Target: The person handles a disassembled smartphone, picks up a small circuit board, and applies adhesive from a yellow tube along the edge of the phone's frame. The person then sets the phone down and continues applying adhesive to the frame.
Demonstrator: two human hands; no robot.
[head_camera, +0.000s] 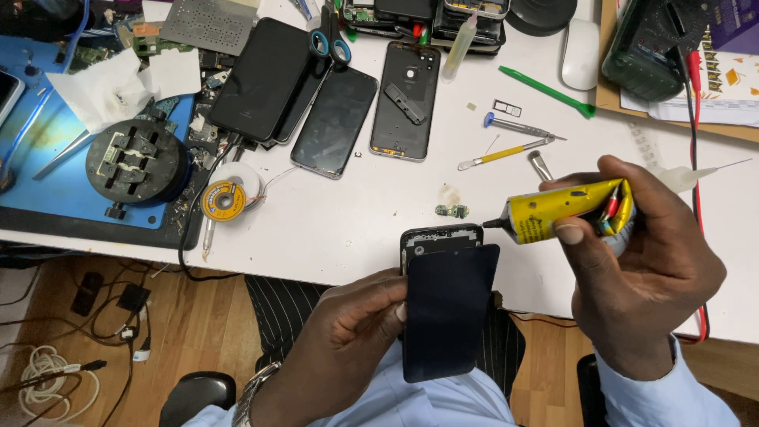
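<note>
- While the left hand (pixel 352 316) gripped a phone (pixel 441 237) and its loose dark screen panel (pixel 448 312) at their left edge, fingers closed around them, both stood over the near edge of the white table (pixel 348 229).
- The phone's long axis ran away from the person, its top end pointing toward the far side of the table; the panel lay tilted slightly off that line, covering all but the phone's top.
- The right hand (pixel 644 269) was wrapped shut around a yellow glue tube (pixel 565 207), thumb pressed on its side.
- The tube lay nearly level, its long axis left to right, its black nozzle (pixel 494 224) pointing left at the phone's top right corner, seemingly touching it.
- Just beyond the phone's top lay a small green circuit part (pixel 452 210).
- Farther beyond the phone lay a yellow-handled pry tool (pixel 506 153), an opened phone back (pixel 407 99) and a roll of solder wick (pixel 224 199), off to its left.
</note>
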